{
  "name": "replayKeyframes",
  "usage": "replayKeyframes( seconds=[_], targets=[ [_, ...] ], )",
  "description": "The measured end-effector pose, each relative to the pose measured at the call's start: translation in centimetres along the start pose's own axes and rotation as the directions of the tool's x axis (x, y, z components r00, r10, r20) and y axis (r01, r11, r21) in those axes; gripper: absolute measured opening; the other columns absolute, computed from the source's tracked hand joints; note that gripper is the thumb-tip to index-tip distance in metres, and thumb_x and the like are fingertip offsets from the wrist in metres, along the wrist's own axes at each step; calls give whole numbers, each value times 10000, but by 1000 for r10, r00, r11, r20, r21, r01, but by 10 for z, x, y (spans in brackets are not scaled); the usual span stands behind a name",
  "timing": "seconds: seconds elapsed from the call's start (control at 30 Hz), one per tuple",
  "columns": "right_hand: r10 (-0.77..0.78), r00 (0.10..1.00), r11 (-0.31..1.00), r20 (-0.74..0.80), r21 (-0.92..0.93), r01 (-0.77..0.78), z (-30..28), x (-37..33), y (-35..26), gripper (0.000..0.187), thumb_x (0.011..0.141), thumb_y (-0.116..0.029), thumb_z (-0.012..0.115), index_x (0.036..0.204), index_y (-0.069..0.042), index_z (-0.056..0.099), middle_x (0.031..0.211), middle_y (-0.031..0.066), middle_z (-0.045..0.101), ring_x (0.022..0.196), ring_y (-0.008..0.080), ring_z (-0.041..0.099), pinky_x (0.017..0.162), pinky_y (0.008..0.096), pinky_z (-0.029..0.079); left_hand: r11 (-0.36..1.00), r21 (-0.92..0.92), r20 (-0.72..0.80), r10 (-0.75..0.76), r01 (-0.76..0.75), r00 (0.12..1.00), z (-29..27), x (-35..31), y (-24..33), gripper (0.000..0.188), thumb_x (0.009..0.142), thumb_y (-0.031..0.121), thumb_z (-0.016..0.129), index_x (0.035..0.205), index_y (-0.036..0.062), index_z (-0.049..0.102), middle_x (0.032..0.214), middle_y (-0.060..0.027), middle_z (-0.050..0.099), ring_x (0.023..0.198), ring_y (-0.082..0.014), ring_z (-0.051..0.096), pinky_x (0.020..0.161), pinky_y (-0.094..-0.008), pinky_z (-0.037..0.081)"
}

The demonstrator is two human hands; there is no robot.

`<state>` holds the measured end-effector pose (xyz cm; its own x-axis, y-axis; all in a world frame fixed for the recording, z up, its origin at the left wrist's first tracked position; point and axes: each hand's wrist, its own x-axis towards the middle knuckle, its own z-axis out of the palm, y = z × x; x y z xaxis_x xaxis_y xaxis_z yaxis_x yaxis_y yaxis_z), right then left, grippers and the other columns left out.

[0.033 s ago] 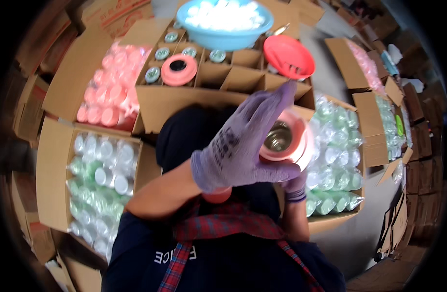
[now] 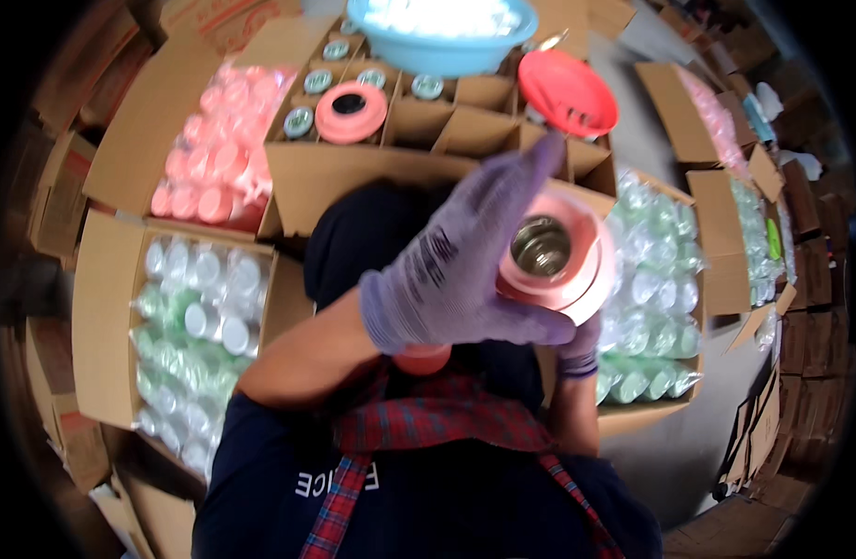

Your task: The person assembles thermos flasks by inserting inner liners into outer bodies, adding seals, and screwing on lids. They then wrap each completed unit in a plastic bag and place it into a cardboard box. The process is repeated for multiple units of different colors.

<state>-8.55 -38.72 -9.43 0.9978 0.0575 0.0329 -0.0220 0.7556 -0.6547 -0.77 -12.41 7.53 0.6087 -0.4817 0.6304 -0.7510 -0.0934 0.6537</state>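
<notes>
The pink vessel (image 2: 591, 268) seemingly hides the fingers of the right hand (image 2: 580, 343).

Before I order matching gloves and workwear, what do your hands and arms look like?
Left hand: purple knit glove with dark printing on its back. Right hand: matching glove, with a darker purple band at its cuff. Forearms: bare, below dark navy sleeves ending near the elbows.

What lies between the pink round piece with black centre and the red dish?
In the head view: a round pale-green top and cardboard dividers.
</notes>
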Motion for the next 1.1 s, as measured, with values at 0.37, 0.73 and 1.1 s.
replayKeyframes(
  seconds=[0.37,0.73,1.1],
  targets=[
    [-208,900,914,-382,-403,40,-66,-41,-20,608,864,-271,695,1384,-24,501,1330,148,601,1212,266,596,1032,415,470,880,443,505,-402,170,764,7,-134,-20,1004,696,535,814,1466,44,396,1362,-221,514,1325,-390,457,1163,-574,211],
    [5,987,998,-164,-61,-15,-42,17,-10,787,954,-604,507,1515,-82,329,1526,112,410,1384,322,425,1117,499,392,577,779,-109,-261,246,959,-120,154,-241,462,858,337,661,1240,79,638,1203,-138,643,1123,-332,606,966,-430,479],
    [-55,994,987,-90,-158,40,-48,33,-2,734,980,-513,517,1512,-45,324,1535,128,400,1412,322,386,1165,480,320,175,915,-140,-708,364,692,-68,255,-358,800,754,589,673,1344,56,585,1319,-156,610,1135,-314,634,987,-444,481]
  ],
)
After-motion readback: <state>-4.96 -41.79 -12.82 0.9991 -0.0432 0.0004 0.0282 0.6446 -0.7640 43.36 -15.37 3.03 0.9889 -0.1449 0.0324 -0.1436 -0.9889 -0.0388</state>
